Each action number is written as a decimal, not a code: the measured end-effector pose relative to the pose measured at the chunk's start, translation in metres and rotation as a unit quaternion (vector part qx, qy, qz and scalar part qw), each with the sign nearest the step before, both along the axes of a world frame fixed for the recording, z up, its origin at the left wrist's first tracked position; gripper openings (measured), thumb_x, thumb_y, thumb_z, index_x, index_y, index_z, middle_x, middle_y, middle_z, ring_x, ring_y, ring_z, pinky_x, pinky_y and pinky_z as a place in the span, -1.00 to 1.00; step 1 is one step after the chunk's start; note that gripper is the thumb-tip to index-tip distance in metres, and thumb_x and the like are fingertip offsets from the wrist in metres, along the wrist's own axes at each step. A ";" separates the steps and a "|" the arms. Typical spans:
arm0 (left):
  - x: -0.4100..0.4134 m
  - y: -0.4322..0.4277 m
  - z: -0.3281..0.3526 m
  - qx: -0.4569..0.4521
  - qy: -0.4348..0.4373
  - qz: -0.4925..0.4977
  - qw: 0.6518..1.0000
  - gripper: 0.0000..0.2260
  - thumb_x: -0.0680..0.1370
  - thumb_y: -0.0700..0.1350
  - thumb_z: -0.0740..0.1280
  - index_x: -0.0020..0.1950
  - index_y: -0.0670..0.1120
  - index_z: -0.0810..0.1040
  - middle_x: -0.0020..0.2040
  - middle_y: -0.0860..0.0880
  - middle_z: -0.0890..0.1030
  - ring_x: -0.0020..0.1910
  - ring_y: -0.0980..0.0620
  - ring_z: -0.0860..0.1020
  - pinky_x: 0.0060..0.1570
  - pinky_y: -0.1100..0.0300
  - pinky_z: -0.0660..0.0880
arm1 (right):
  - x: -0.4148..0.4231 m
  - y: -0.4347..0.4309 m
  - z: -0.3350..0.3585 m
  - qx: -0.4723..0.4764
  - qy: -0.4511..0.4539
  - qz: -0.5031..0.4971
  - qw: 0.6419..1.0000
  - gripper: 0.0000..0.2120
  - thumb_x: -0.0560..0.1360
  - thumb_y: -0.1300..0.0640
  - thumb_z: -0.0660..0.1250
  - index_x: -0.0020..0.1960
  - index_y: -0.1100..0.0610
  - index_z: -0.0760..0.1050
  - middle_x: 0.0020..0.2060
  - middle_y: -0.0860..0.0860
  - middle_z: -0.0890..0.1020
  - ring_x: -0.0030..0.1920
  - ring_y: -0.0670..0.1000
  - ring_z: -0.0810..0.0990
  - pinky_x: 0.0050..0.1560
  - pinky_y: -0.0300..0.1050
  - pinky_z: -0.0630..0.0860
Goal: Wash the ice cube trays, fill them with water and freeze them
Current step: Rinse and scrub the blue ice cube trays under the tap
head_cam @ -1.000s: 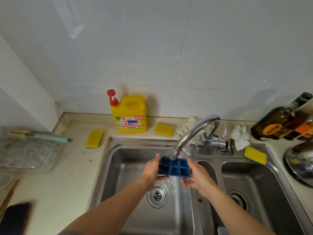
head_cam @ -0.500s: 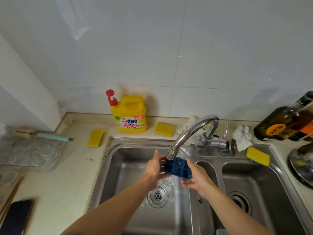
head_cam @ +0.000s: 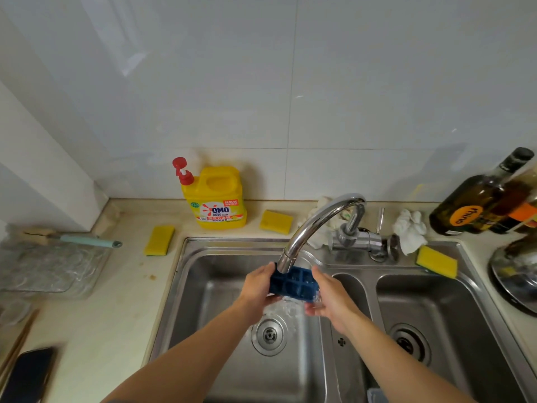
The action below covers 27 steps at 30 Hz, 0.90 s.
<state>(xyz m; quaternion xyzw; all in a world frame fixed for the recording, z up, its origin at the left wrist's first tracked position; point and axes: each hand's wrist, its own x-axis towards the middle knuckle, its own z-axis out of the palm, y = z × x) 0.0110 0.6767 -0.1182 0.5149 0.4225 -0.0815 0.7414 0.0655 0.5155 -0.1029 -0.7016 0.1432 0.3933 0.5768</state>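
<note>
Ice cube tray (head_cam: 293, 285), blue: one. I held it above the left basin of the sink (head_cam: 232, 242), its top just under the mouth of the tap (head_cam: 316, 225), open cells up and the right end tipped lower. Cells ran in two rows; the spout hid some, so no full count. Water spilled off its near edge toward the drain below.

Hands: two, both on the tray. My left hand (head_cam: 257, 286) gripped the left end, fingers curled under it. My right hand (head_cam: 328, 298) gripped the right end, thumb along the upper edge, fingers wrapped beneath in the runoff.

Sink: one, steel, two basins, one drain in each.

Sponges, yellow: three. One (head_cam: 159, 240) lay on the desk (head_cam: 116, 315) left of the sink, one (head_cam: 276, 221) behind it beside the detergent, one (head_cam: 436, 261) on the rim above the right basin.

Detergent jug (head_cam: 216, 199), yellow with a red pump: one, against the wall.

White cloths: two. One (head_cam: 409, 231) was bunched right of the tap base, one (head_cam: 318, 228) behind the spout.

Dark bottle (head_cam: 482, 199): one in full, leaning at far right; more were cut off by the edge, number unclear.

Brush (head_cam: 87, 239) with a pale green handle: one, across a clear tray (head_cam: 49, 269).

Phone (head_cam: 26, 373): one, at bottom left.
</note>
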 end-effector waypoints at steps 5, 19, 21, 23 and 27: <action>0.005 -0.001 0.001 0.016 -0.005 -0.027 0.999 -0.77 0.68 -0.03 0.24 0.12 -0.11 0.64 0.00 -0.16 0.72 -0.06 -0.07 0.69 -0.24 0.16 0.60 | -0.002 -0.005 0.004 0.023 -0.024 -0.018 0.999 -0.58 0.68 -0.20 0.17 0.19 0.12 0.57 -0.04 0.22 0.71 -0.28 0.11 0.68 -0.22 -0.03 0.66; 0.001 -0.003 0.002 0.059 -0.087 -0.115 0.988 -0.88 0.65 -0.14 0.32 0.04 -0.10 0.65 -0.11 -0.10 0.74 -0.14 -0.05 0.73 -0.22 0.12 0.64 | -0.024 -0.026 -0.001 0.075 0.093 -0.042 0.992 -0.37 0.54 -0.34 0.30 0.24 0.21 0.57 -0.16 0.24 0.67 -0.24 0.17 0.67 -0.20 0.00 0.63; -0.006 0.004 -0.002 0.103 -0.079 -0.136 0.982 -0.86 0.65 -0.14 0.31 0.09 -0.13 0.66 -0.10 -0.12 0.73 -0.17 -0.03 0.71 -0.23 0.16 0.62 | -0.031 -0.020 -0.001 0.071 0.082 -0.037 0.993 -0.47 0.58 -0.25 0.31 0.21 0.21 0.57 -0.15 0.24 0.65 -0.27 0.15 0.65 -0.21 0.00 0.62; -0.016 0.011 -0.007 0.171 -0.050 -0.172 0.969 -0.84 0.65 -0.14 0.32 0.14 -0.13 0.66 -0.10 -0.06 0.71 -0.19 0.05 0.66 -0.25 0.22 0.57 | -0.039 -0.015 -0.002 0.044 0.051 -0.036 0.997 -0.58 0.60 -0.16 0.34 0.16 0.20 0.59 -0.15 0.23 0.66 -0.32 0.12 0.63 -0.25 -0.02 0.61; -0.037 0.021 -0.020 0.244 0.017 -0.273 0.930 -0.83 0.64 -0.07 0.33 0.14 -0.10 0.65 -0.05 -0.02 0.67 -0.12 0.04 0.59 0.00 0.12 0.55 | -0.053 -0.015 -0.012 -0.047 -0.044 0.011 0.998 -0.81 0.60 0.02 0.38 0.16 0.07 0.59 -0.08 0.15 0.70 -0.33 0.02 0.62 -0.23 -0.07 0.65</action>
